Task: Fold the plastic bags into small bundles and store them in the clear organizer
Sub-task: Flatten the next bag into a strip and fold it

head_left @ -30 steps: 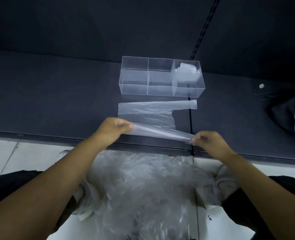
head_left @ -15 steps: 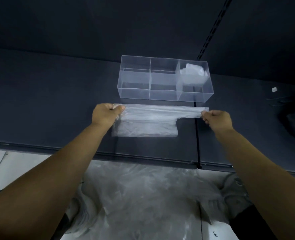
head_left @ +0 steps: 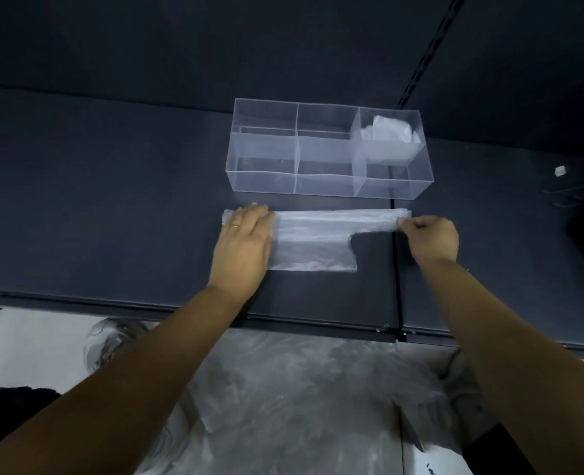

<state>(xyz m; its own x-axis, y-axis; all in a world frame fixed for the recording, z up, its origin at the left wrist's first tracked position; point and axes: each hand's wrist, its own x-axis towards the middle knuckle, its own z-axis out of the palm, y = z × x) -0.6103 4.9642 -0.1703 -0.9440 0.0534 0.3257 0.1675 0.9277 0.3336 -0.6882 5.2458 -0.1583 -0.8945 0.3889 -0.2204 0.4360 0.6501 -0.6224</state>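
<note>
A clear plastic bag (head_left: 313, 240) lies flat on the dark shelf, folded lengthwise into a strip with its handles pointing right. My left hand (head_left: 244, 245) presses flat on the bag's left end, fingers straight. My right hand (head_left: 429, 236) pinches the handle end at the right. Just behind the bag stands the clear organizer (head_left: 261, 156) with three compartments across. Its right compartment holds a folded bag bundle (head_left: 388, 130); the other two look empty.
A heap of loose plastic bags (head_left: 301, 399) lies below the shelf's front edge (head_left: 78, 301), over my lap. A small white scrap (head_left: 559, 170) sits on the shelf at the right. A dark slotted upright (head_left: 427, 49) runs up the back wall.
The near edge of the bag was lifted and carried over to the far edge, folding the bag. My left hand then let go and flattened onto the bag's left end.
</note>
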